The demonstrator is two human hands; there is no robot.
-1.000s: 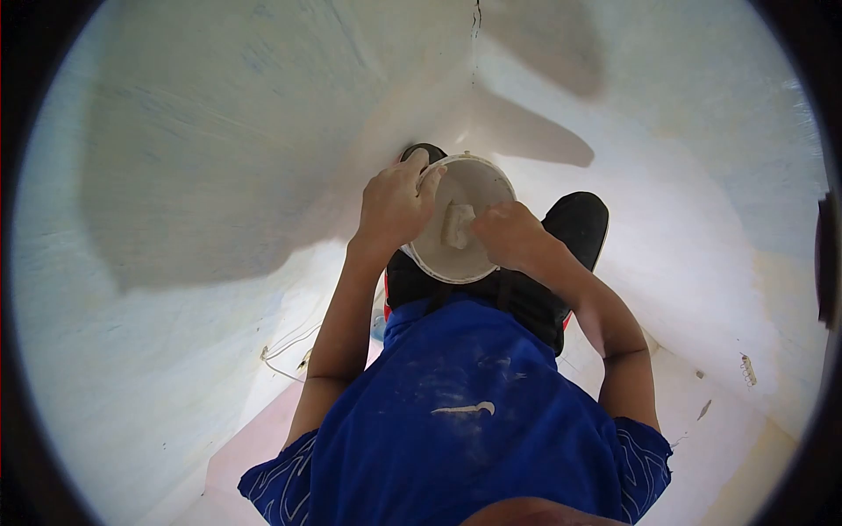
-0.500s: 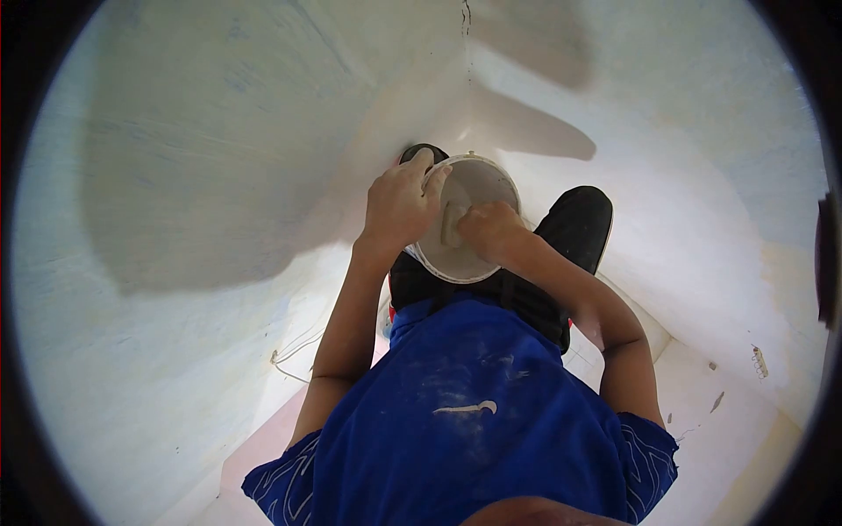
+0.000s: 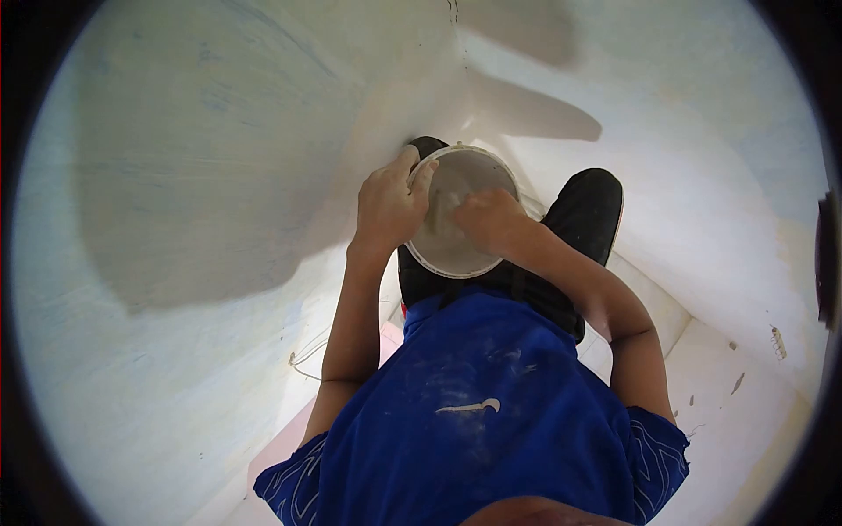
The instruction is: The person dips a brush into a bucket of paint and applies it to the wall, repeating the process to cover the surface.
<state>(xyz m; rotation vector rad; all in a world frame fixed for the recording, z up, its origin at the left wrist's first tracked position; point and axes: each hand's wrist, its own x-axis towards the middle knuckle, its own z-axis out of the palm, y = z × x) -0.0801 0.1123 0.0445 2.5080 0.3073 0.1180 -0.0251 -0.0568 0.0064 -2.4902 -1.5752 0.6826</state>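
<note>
A round bucket (image 3: pixel 507 173) with a pale rim stands between my legs, greyish-white paste inside it. My left hand (image 3: pixel 391 203) grips the bucket's left rim, thumb over the edge. Inside the bucket is my right hand (image 3: pixel 488 219), its fingers closed. A pale tool, blurred, shows beside its fingers in the paste; its exact shape cannot be told.
White-green walls (image 3: pixel 202 175) meet in a corner ahead, with shadows on them. Dark shoes (image 3: pixel 589 210) flank the bucket. A thin cable (image 3: pixel 303 364) hangs at the lower left. A dark object (image 3: pixel 826 263) is at the right edge.
My right hand has shifted slightly within the bucket, and the tool beside it is now more blurred. The whole view has tilted a little. My left hand keeps its hold on the rim.
</note>
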